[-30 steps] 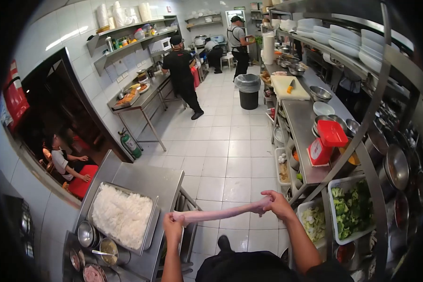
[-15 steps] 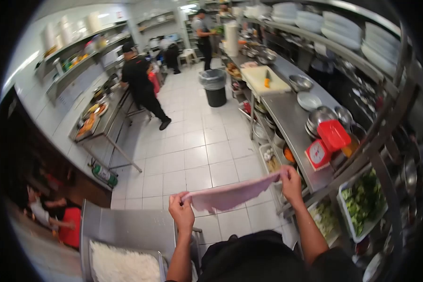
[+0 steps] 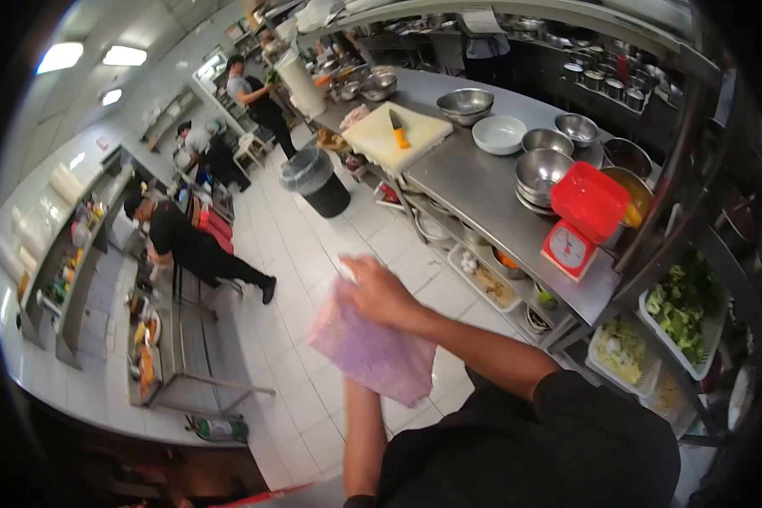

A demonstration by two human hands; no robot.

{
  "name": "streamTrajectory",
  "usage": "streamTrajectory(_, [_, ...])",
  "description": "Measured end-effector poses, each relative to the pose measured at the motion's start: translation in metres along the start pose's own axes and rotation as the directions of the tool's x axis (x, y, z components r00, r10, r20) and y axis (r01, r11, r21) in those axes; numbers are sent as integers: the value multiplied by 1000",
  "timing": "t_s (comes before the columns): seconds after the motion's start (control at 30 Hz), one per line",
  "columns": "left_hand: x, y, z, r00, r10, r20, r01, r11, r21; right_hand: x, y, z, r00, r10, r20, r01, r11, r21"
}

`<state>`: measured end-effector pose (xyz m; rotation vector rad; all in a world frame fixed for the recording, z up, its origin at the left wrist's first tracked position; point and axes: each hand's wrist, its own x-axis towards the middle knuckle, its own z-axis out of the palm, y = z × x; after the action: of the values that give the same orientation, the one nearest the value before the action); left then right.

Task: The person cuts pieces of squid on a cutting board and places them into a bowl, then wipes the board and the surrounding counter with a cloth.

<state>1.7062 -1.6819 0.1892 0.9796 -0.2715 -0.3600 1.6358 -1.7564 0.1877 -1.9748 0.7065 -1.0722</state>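
A pink-purple cloth [image 3: 377, 351] hangs in front of my body, over the tiled floor. At its upper edge my right hand [image 3: 377, 292] is closed on the fabric, its fingers bunched and somewhat blurred. My left forearm [image 3: 364, 436] rises behind the cloth, which covers my left hand, so the grip of those fingers does not show. Both arms are crossed close together.
To the right runs a steel counter [image 3: 474, 190] with a cutting board [image 3: 381, 151], a knife [image 3: 399, 129], metal bowls [image 3: 543, 169] and a red scale [image 3: 570, 247]. A trash bin [image 3: 317, 188] stands ahead. A person in black [image 3: 186, 241] works at the left table [image 3: 182, 339].
The cloth was stretched sideways between my two hands; now my hands are close together and it hangs bunched. My right hand moved left across my body. The view turned to the right.
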Motion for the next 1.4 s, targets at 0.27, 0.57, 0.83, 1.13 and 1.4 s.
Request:
streamTrajectory(0.27, [38, -157, 25, 694, -720, -13, 703, 673, 232, -12, 87, -14, 986, 165, 33, -168, 979, 119])
streamTrajectory(0.57, [86, -142, 122, 494, -695, 522, 338, 707, 622, 93, 163, -146, 642, 723, -256, -168, 458, 873])
streamTrajectory(0.83, [225, -193, 33, 585, -763, 273, 415, 572, 707, 159, 341, -119, 860, 119, -495, -480, 514, -710])
streamTrajectory(1.13, [352, -233, 56, 512, -810, 286, 349, 501, 792, 269, 400, -58, 822, 207, -530, -569, 306, -763])
streamTrajectory(1.4, [385, -287, 120, 267, -854, 446, 181, 499, 848, 291, 417, -31, 940, 147, -307, -328, 633, -701])
